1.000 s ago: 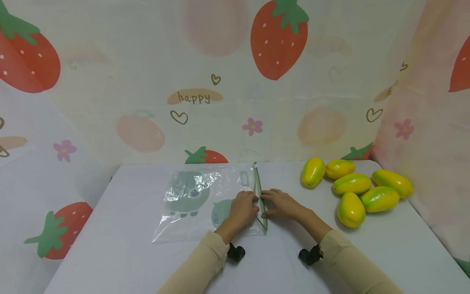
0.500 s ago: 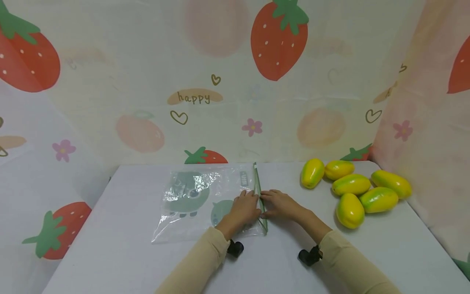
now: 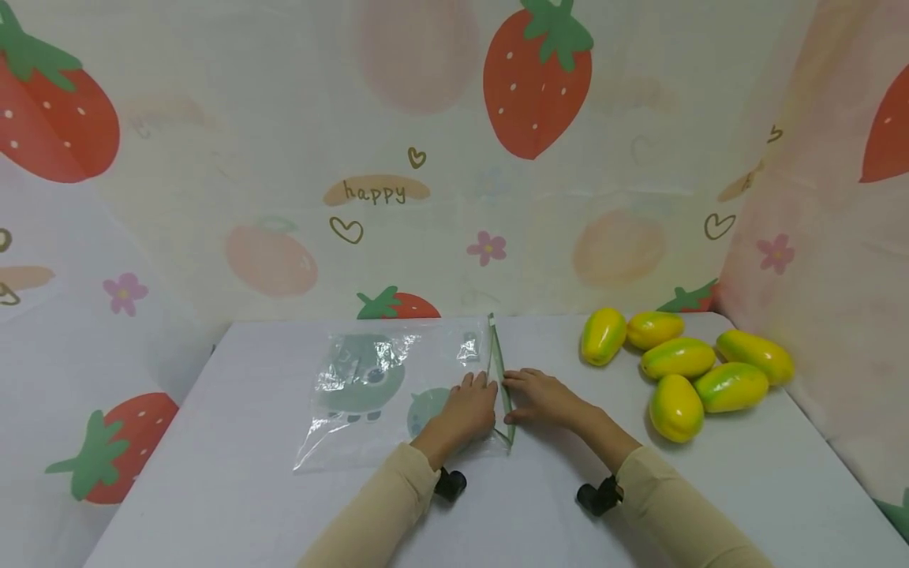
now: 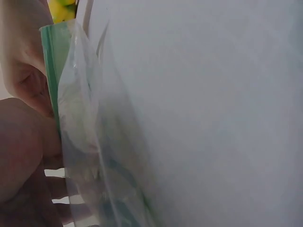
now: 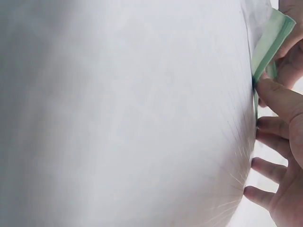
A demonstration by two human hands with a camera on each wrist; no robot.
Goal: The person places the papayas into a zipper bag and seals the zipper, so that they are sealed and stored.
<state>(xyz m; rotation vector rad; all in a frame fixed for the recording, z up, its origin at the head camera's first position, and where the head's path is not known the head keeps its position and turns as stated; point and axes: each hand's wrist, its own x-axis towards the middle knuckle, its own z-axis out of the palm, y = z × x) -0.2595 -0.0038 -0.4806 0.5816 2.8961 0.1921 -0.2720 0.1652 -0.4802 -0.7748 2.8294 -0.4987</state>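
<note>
A clear plastic zip bag [image 3: 426, 355] printed with pale green cartoon animals lies flat, its green zip strip [image 3: 499, 371] on the right side. At that side the mouth shows a narrow gap. My left hand [image 3: 461, 414] rests on the bag beside the mouth with fingers stretched forward. In the left wrist view its fingers [image 4: 57, 187] show through the film. My right hand [image 3: 550, 398] touches the green strip from the other side. The right wrist view shows its thumb and spread fingers [image 5: 267, 168] lined along that edge, fingertips right at it.
Several yellow-green mangoes [image 3: 678, 359] lie grouped at the back right of the white-covered table [image 3: 234, 489]. A patterned cloth with strawberries, flowers and hearts [image 3: 355, 102] hangs behind and at both sides. A black wrist camera [image 3: 600, 495] sits under each forearm.
My left hand has shifted slightly left from the strip, its fingers straighter, and the upper film has moved with it. The gap at the mouth looks wider. The right hand has stayed put.
</note>
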